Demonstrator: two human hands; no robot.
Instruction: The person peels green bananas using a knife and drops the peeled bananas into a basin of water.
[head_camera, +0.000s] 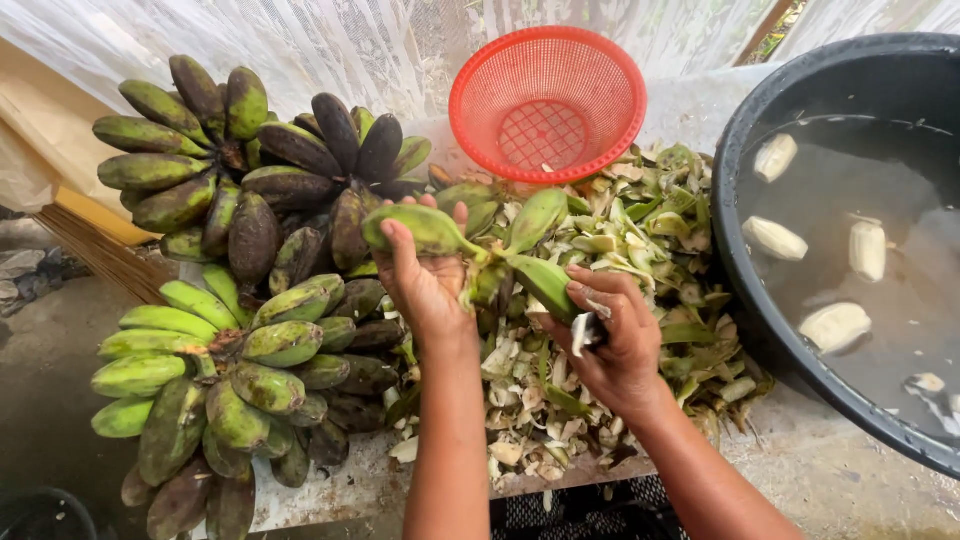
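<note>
Left of the peel heap (610, 250), big bunches of green bananas (230, 290) are piled on the counter (330, 495). Over the heap, a small cluster of green bananas (480, 245) is gripped by the left hand (425, 285), its fingers closed around one fruit. Just right, a small knife (583, 330) is clasped by the right hand (610, 335). Behind the heap a red basket (547, 100) is seen; right of it, peeled bananas (775, 238) float in a dark water tub (740, 170).

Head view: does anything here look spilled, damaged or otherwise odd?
Nothing is spilled or broken. The one untidy spot is the heap of green peels spreading across the table up to the black tub, and several bananas in the bunches have dark, blackened skins. The red basket sits tilted.
</note>
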